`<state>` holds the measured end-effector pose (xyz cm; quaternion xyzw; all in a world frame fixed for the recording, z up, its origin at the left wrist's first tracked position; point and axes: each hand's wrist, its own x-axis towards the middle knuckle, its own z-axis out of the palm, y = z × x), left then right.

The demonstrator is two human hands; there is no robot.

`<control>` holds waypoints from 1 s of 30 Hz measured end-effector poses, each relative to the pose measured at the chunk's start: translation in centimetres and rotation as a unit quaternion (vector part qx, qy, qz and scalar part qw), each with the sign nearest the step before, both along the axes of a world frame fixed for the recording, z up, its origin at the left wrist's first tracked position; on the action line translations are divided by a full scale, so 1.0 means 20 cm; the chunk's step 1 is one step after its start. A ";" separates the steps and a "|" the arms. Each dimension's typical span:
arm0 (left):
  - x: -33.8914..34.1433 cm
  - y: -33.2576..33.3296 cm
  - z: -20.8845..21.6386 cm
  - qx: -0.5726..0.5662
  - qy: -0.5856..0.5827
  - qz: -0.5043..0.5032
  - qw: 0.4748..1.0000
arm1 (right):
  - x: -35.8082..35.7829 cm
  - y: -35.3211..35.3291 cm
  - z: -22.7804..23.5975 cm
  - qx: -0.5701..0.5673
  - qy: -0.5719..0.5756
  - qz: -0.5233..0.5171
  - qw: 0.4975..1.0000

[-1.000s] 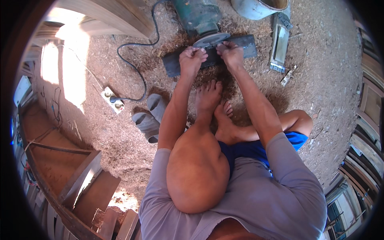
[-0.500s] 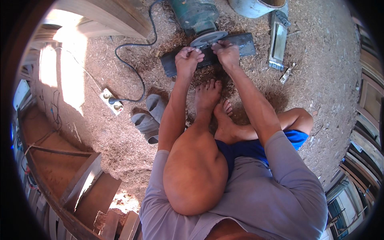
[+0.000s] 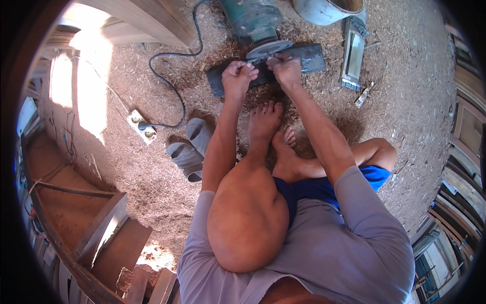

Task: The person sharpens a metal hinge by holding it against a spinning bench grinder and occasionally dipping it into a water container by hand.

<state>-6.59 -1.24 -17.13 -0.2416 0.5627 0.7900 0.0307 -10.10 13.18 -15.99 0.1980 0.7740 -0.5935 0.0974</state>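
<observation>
A green motor with a round grey grinding wheel on its near end stands on the ground ahead of me. Just below the wheel's left side, my left hand is closed, its fingertips drawn together. My right hand is closed too, fingers bent in at the wheel's right lower edge. Whatever the fingers pinch is too small or hidden to name. Beneath both hands lies a long dark board, slanting up to the right under the wheel.
A black cable runs to a white power strip on the left. Grey sandals lie beside my left forearm. A pale bucket and a narrow metal-edged tool are at the far right. Wood pieces stand at lower left.
The whole view has shifted slightly, so the motor and board appear a little further right and lower. Both hands keep nearly the same place at the wheel.
</observation>
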 end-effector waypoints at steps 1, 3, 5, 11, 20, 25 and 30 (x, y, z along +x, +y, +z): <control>0.00 0.00 0.00 0.000 0.000 0.001 1.000 | 0.00 -0.01 -0.01 -0.001 -0.004 -0.002 1.000; 0.00 -0.01 0.00 -0.011 0.002 -0.007 1.000 | 0.00 -0.02 -0.02 -0.021 -0.003 -0.012 1.000; 0.00 -0.01 0.01 -0.006 0.004 -0.004 1.000 | 0.00 -0.02 -0.04 -0.040 -0.003 -0.022 0.999; 0.02 -0.03 0.02 -0.006 -0.001 0.003 1.000 | 0.01 -0.05 -0.03 -0.067 0.009 -0.029 0.997; 0.03 -0.05 0.04 0.002 -0.005 0.015 1.000 | 0.02 -0.07 0.02 -0.061 -0.022 -0.028 0.998; 0.00 -0.04 0.04 -0.004 -0.010 -0.006 1.000 | -0.01 -0.04 -0.03 -0.099 -0.031 -0.037 0.994; -0.01 -0.03 0.02 -0.014 -0.008 -0.022 1.000 | -0.01 -0.02 -0.03 -0.105 -0.034 -0.045 0.993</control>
